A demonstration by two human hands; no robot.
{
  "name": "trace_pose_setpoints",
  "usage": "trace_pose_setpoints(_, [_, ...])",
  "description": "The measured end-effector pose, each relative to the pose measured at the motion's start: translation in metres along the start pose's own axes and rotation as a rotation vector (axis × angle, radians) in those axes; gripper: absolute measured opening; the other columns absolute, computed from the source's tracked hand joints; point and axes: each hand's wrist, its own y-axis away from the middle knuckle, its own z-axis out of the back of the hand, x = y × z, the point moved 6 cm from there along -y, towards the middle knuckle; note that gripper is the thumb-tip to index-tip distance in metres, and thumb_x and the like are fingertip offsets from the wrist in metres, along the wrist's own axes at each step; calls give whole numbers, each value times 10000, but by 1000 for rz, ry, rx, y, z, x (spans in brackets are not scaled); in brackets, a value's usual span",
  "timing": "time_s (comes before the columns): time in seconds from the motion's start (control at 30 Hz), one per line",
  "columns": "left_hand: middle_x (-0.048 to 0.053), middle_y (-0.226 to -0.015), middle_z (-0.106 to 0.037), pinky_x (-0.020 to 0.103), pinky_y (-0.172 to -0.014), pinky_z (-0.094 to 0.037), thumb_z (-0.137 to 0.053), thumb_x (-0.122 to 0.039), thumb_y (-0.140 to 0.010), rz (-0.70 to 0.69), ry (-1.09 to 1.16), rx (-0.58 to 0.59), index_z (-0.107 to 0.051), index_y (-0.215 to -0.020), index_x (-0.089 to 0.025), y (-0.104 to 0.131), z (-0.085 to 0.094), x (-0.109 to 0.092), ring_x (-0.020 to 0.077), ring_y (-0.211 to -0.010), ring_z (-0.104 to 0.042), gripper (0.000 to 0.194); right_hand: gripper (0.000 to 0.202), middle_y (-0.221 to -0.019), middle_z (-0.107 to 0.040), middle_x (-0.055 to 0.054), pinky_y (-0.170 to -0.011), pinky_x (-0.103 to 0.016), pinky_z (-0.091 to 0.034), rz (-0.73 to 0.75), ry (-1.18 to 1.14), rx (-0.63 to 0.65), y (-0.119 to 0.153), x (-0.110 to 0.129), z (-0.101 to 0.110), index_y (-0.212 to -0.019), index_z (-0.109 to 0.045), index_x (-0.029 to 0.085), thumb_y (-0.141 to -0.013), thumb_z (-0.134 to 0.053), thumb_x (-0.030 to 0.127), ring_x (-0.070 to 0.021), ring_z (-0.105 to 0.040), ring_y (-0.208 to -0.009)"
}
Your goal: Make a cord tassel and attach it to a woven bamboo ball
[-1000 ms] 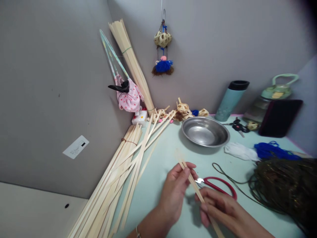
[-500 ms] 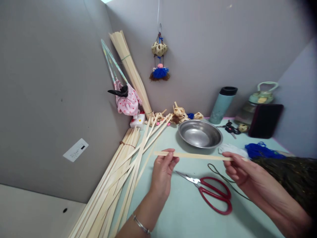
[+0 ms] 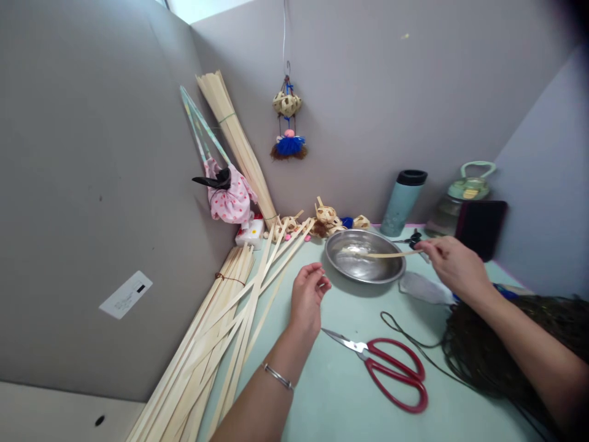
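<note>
Head view: right hand (image 3: 453,267) pinches a pale strip (image 3: 393,254) over a metal bowl (image 3: 363,270); left hand (image 3: 307,298), fingers loosely apart, is near red-handled scissors (image 3: 361,349).

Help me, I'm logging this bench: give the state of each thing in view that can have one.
Left hand: loosely curled, apparently empty
Right hand: closed on pale strip
Pale strip: held by one end, reaching over metal bowl
Metal bowl: upright, contents unclear
Scissors: lying flat, blades shut
Tumbler: standing, lidded
Bottle: standing, handle raised
Dark-screened device: propped upright
Lower strip bundle: tied
Leaning strip bundle: tied
Ornament: hanging
Dotted bag: hanging
Dark cord: heaped
</note>
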Motion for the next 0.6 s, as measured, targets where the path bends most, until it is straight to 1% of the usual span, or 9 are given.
trace_pose_setpoints(0.1, [-18, -766, -595, 198, -655, -455, -739, -146, -690, -56, -5, 17, -631, -897, -133, -18, -9, -15, 56, -639, -560, 234, 313, -1068, -624, -166, -725, -338, -347, 66, 199, 109, -8, 6, -16, -953, -678, 130, -990, -411, 288, -266, -559, -921])
trace_pose_setpoints(0.27, [-35, -743, -592, 188, -640, -445, -726, -138, -690, -145, 13, 72, -627, -896, -136, -51, -32, -41, 46, -617, -546, 229, 410, -1040, -637, -185, -675, -340, -321, 149, 408, 246, -19, 22, -28, -941, -670, 114, -1033, -319, 305, -267, -605, -866])
trace_pose_setpoints(0.37, [-42, -745, -594, 179, -651, -450, -708, -138, -713, -203, 31, 112, -627, -910, -140, -66, -47, -58, 39, -619, -546, 213, 405, -1010, -643, -176, -656, -334, -308, 182, 475, 288, -23, 30, -30, -915, -654, 116, -1036, -309, 291, -257, -624, -849])
trace_pose_setpoints(0.47, [-38, -764, -611, 163, -637, -444, -701, -139, -724, -257, 37, 150, -631, -917, -145, -76, -58, -74, 34, -621, -551, 205, 377, -988, -637, -160, -635, -325, -295, 202, 521, 307, -25, 35, -32, -866, -623, 135, -1032, -314, 272, -246, -631, -832])
trace_pose_setpoints(0.6, [-31, -744, -611, 158, -603, -439, -694, -167, -734, -311, 7, 198, -636, -891, -147, -85, -63, -88, 41, -603, -555, 168, 327, -930, -623, -122, -624, -312, -297, 223, 562, 322, -26, 36, -35, -810, -579, 161, -1021, -341, 235, -231, -628, -823])
